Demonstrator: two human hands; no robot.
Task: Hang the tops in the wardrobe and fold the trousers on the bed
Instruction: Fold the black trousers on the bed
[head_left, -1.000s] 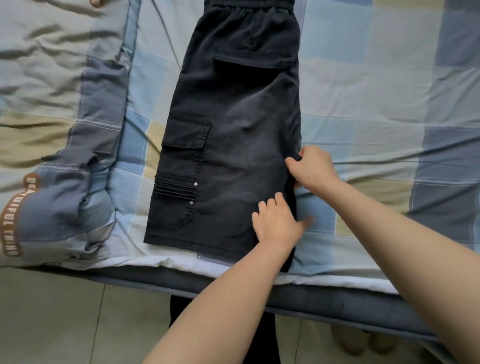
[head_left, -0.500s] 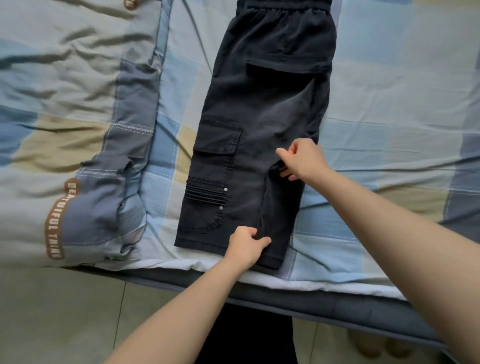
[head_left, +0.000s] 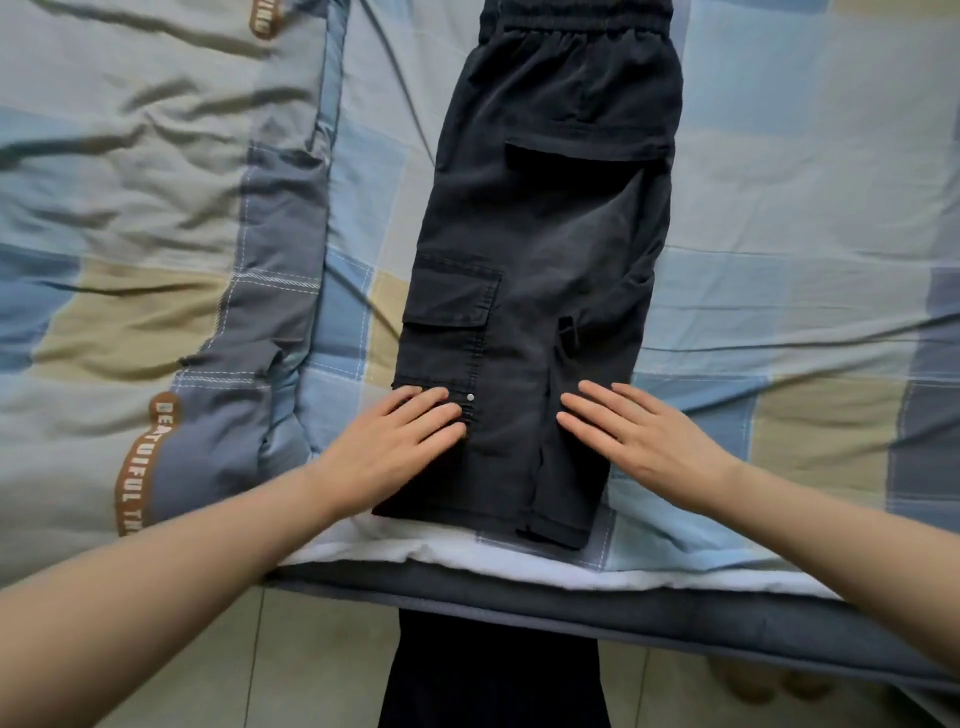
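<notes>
Dark grey cargo trousers (head_left: 540, 270) lie on the bed (head_left: 810, 218), folded lengthwise, one leg over the other, waistband at the far end and hem at the near edge. My left hand (head_left: 400, 447) rests flat, fingers spread, on the lower left part over the cargo pocket. On the lower right part, by the leg seam, my right hand (head_left: 639, 441) lies flat the same way. Neither hand grips the cloth.
A checked blue, grey and beige quilt (head_left: 130, 218) is bunched up to the left of the trousers. The bed's near edge (head_left: 571, 597) runs across the bottom, with tiled floor (head_left: 291, 675) below. My dark-clad legs (head_left: 493, 675) stand against the bed.
Both hands have let go of the pinched leg fabric and now lie flat on the lower trousers. The left hand has shifted left onto the pocket. The view has moved closer.
</notes>
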